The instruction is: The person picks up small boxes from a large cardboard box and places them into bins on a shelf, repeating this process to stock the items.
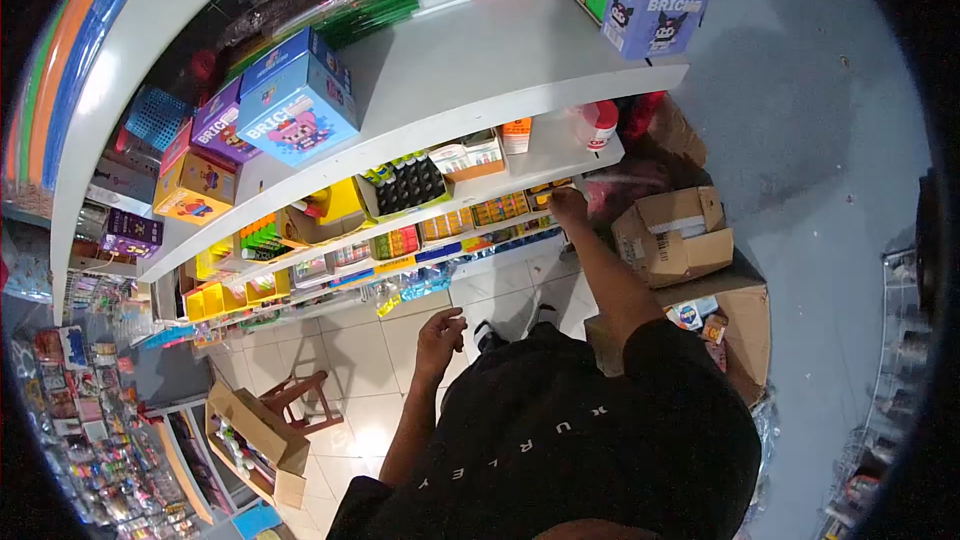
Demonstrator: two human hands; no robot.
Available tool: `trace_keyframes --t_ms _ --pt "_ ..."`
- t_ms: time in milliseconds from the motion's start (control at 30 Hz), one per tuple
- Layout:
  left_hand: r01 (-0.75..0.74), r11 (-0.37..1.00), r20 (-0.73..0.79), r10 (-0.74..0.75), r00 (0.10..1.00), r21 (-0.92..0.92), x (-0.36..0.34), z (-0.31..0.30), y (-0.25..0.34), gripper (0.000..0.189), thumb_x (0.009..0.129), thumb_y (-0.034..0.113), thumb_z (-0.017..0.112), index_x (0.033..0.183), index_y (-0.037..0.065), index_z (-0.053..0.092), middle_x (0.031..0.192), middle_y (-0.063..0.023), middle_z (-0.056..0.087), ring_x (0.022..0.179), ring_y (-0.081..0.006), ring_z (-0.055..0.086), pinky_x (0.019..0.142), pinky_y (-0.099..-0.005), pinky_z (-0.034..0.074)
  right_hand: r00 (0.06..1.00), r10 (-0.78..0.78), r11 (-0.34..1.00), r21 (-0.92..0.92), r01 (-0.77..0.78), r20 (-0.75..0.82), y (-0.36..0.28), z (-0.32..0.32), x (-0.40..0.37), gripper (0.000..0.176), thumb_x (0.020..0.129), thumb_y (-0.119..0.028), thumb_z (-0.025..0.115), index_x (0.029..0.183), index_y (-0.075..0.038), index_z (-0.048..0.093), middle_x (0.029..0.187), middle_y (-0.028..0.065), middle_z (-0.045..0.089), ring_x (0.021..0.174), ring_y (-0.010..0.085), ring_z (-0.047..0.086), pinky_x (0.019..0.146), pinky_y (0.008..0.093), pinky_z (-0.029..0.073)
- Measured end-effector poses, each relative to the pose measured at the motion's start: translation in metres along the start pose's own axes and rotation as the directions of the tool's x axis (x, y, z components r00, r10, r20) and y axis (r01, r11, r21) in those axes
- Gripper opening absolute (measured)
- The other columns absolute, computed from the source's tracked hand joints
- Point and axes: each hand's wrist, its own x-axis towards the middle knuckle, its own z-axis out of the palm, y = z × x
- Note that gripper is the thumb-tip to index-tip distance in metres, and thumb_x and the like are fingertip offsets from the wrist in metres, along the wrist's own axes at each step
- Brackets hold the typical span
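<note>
Reaching out in the head view, the right hand point(568, 206) is at about 1 o'clock from the middle; its fingers rest on the end of a row of small packs point(498, 209) on a low shelf point(505, 232); the fingers bend down over the packs, but I cannot tell if they grip one or only touch. The left hand point(440, 333) hangs in the air at 6 o'clock, well apart from the right one; its fingers are loose and a bit curled, and nothing is in it. An open box point(672, 236) sits at 3 o'clock, just beside the right arm; I cannot see what is inside it. Big blue boxes point(298, 100) stand higher up at 10 o'clock; a black tray point(408, 186) sits at 11 o'clock; a stool point(298, 395) stands on the floor point(370, 340) at 8 o'clock. I think the job at the shelf is partway; the row of packs looks full right up to the hand, so most of that row seems done; the hand is at the last spot; the open box close by makes me think more may be left to put out, but I cannot be sure.
</note>
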Motion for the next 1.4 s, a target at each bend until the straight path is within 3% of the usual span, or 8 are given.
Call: trace_keyframes --t_ms 267,400,600,1000,1100,1167,1267,1400 --pt "0.035 0.998 -0.119 -0.041 0.992 -0.053 -0.027 -0.004 -0.004 0.030 0.092 0.015 0.064 0.114 -0.003 0.060 0.081 -0.0070 0.062 0.058 -0.0091 0.053 0.052 -0.0242 0.044 0.968 -0.228 0.934 -0.304 0.188 -0.102 0.018 0.037 0.036 0.029 0.075 -0.031 0.072 0.093 -0.008 0.072 0.094 0.0122 0.070 0.094 0.0290 0.066 0.083 0.0392 0.054" --pt "0.031 0.997 -0.129 -0.041 0.991 -0.074 -0.032 -0.004 -0.012 0.029 0.091 0.016 0.064 0.113 -0.003 0.061 0.080 -0.0064 0.061 0.058 -0.0092 0.053 0.052 -0.0242 0.044 0.982 0.156 0.949 -0.260 -0.180 -0.108 0.048 0.057 0.048 0.039 0.075 -0.032 0.073 0.105 -0.009 0.069 0.105 0.0120 0.069 0.102 0.0274 0.065 0.086 0.0374 0.054" --pt "0.022 0.999 -0.115 -0.027 0.993 -0.044 -0.032 0.003 -0.013 0.030 0.091 0.017 0.065 0.113 -0.003 0.061 0.079 -0.0063 0.060 0.058 -0.0094 0.053 0.052 -0.0242 0.043 0.935 0.262 0.770 -0.636 -0.054 0.238 0.032 0.041 0.059 0.047 0.077 -0.043 0.070 0.110 -0.009 0.068 0.113 0.0135 0.067 0.104 0.0259 0.065 0.087 0.0388 0.054" --pt "0.029 1.000 -0.118 -0.030 0.993 -0.008 -0.030 0.008 -0.015 0.030 0.092 0.018 0.065 0.113 -0.003 0.061 0.078 -0.0053 0.060 0.057 -0.0092 0.053 0.052 -0.0244 0.043 0.974 -0.223 0.887 -0.422 0.186 -0.040 0.074 0.082 0.065 0.059 0.077 -0.048 0.069 0.120 -0.009 0.064 0.124 0.0170 0.062 0.117 0.0316 0.058 0.096 0.0438 0.047" --pt "0.029 0.999 -0.119 -0.033 0.992 -0.036 -0.028 0.007 -0.018 0.030 0.091 0.018 0.065 0.113 -0.003 0.061 0.078 -0.0054 0.060 0.057 -0.0093 0.052 0.052 -0.0243 0.043 0.856 -0.217 0.548 -0.667 0.505 0.470 0.009 0.018 0.049 0.057 0.078 -0.044 0.071 0.120 -0.007 0.062 0.119 0.0162 0.064 0.110 0.0319 0.062 0.095 0.0445 0.047" --pt "0.022 0.999 -0.115 -0.027 0.993 -0.043 -0.028 0.008 -0.017 0.030 0.092 0.018 0.064 0.113 -0.003 0.061 0.078 -0.0058 0.060 0.057 -0.0096 0.053 0.052 -0.0245 0.043 0.837 -0.273 0.578 -0.615 0.537 0.474 -0.010 -0.003 0.040 0.046 0.080 -0.035 0.071 0.114 -0.005 0.063 0.107 0.0153 0.067 0.096 0.0295 0.065 0.085 0.0428 0.051" --pt "0.020 0.991 -0.097 -0.033 0.995 -0.130 -0.026 0.008 -0.012 0.032 0.095 0.023 0.059 0.115 -0.003 0.059 0.084 -0.0077 0.060 0.063 -0.0119 0.055 0.057 -0.0265 0.045 0.970 0.077 0.976 0.180 -0.120 0.230 0.004 0.018 0.033 0.026 0.083 -0.018 0.068 0.103 -0.002 0.063 0.088 0.0115 0.066 0.074 0.0237 0.065 0.067 0.0367 0.053" --pt "0.067 0.784 0.017 -0.071 0.997 -0.617 -0.009 0.007 -0.009 0.043 0.099 0.038 0.050 0.117 0.000 0.059 0.098 -0.0117 0.062 0.084 -0.0195 0.060 0.074 -0.0342 0.048 0.890 0.232 0.480 0.750 -0.456 0.392 -0.074 -0.042 -0.038 0.009 0.085 -0.001 0.063 0.093 -0.001 0.062 0.077 0.0064 0.062 0.060 0.0164 0.061 0.051 0.0269 0.049"
